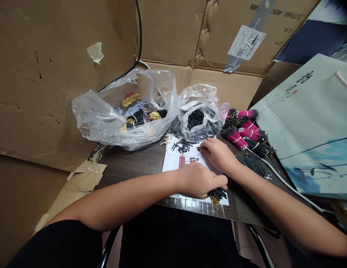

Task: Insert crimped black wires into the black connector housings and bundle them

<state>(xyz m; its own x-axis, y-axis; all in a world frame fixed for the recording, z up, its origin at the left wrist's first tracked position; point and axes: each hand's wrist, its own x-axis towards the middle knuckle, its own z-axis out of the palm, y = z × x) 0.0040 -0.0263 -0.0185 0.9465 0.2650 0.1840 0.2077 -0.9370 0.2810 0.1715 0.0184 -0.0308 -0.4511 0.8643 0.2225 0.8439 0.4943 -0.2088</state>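
My left hand (199,180) is closed around a bundle of short black wires with gold tips (217,195), resting on a white printed sheet (176,158). My right hand (216,153) reaches over the sheet, its fingers pinched at a small black piece near a scatter of short black tubes (183,145). What the fingertips hold is too small to make out.
A clear bag of black tubes (197,119) and a bigger clear bag of gold-tipped wires (125,115) stand behind the sheet. Pink-banded wire bundles (246,130) and loose black wires (253,163) lie at right. Cardboard walls surround the dark table (134,165); a paper bag (310,123) leans right.
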